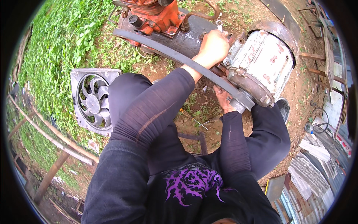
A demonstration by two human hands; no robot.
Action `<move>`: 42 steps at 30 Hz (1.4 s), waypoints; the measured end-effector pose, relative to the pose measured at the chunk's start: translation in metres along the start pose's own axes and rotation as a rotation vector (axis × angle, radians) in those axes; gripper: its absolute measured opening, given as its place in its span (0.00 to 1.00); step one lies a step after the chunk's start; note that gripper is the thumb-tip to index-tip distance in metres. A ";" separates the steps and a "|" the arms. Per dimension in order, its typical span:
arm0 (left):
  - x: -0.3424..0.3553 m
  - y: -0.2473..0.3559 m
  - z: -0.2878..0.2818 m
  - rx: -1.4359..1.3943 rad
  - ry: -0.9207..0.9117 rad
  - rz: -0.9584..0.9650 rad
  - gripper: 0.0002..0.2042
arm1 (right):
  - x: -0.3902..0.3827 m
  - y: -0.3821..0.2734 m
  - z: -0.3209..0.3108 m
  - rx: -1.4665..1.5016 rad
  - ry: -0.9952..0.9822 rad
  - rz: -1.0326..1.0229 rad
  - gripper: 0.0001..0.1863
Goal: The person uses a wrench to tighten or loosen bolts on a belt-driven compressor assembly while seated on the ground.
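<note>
My left hand [214,46] is closed beside the electric motor, and the shiny ring end of a wrench [219,25] sticks out past its knuckles. That forearm crosses the black drive belt [160,48]. The belt runs from the orange compressor pump [158,16] to the pulley [242,102] of the worn white motor [264,56]. Low by the pulley, my right hand [223,100] reaches under the belt at the motor's base. Most of its fingers are hidden by the belt and motor. Beneath the pump lies a dark tank [192,37].
A radiator fan in a square frame [95,100] lies on the grass to my left. A screwdriver [192,117] rests on the soil between my legs. Corrugated sheets [307,173] are piled at right, and bamboo rails [61,136] stand at left.
</note>
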State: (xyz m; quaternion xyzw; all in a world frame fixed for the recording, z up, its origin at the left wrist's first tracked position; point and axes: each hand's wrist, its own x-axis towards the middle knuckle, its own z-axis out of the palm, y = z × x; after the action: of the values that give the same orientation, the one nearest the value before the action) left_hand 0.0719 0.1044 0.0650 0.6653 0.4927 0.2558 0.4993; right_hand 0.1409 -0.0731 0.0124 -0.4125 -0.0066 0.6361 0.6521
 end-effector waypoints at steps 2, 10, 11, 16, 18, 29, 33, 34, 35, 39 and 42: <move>0.005 0.009 -0.001 0.082 -0.076 0.064 0.14 | 0.004 0.004 -0.012 -0.392 0.045 -0.101 0.26; 0.022 0.025 -0.003 0.157 -0.395 0.044 0.15 | 0.012 0.017 -0.044 -1.002 -0.035 -0.320 0.25; 0.023 0.022 0.000 0.150 -0.382 0.065 0.15 | 0.011 0.017 -0.043 -0.977 -0.033 -0.304 0.26; 0.024 0.023 0.014 0.171 -0.302 0.104 0.15 | -0.004 0.001 -0.020 -0.044 -0.023 -0.088 0.10; 0.016 0.014 0.017 0.148 -0.167 0.127 0.15 | -0.004 -0.002 -0.008 0.158 -0.075 -0.007 0.05; -0.041 0.000 -0.024 -0.652 0.261 -0.273 0.15 | 0.016 0.002 -0.044 0.228 -0.148 0.000 0.12; -0.074 -0.013 -0.026 -1.148 0.292 -0.360 0.12 | 0.014 0.003 -0.036 0.190 -0.138 0.004 0.12; -0.076 -0.017 -0.027 -1.217 0.234 -0.402 0.10 | 0.014 0.003 -0.035 0.186 -0.145 0.002 0.12; -0.076 -0.019 -0.026 -1.218 0.230 -0.404 0.10 | 0.015 0.004 -0.033 0.181 -0.169 -0.004 0.12; -0.075 -0.016 -0.018 -1.283 0.242 -0.420 0.11 | 0.015 0.005 -0.033 0.163 -0.146 -0.039 0.15; -0.069 -0.010 -0.005 -1.320 0.277 -0.523 0.09 | 0.014 0.005 -0.033 0.170 -0.119 -0.037 0.16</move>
State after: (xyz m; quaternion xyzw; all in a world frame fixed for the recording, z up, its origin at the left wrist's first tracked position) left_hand 0.0370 0.0441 0.0682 0.0470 0.4373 0.4541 0.7748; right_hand 0.1573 -0.0796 -0.0191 -0.3168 0.0011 0.6456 0.6949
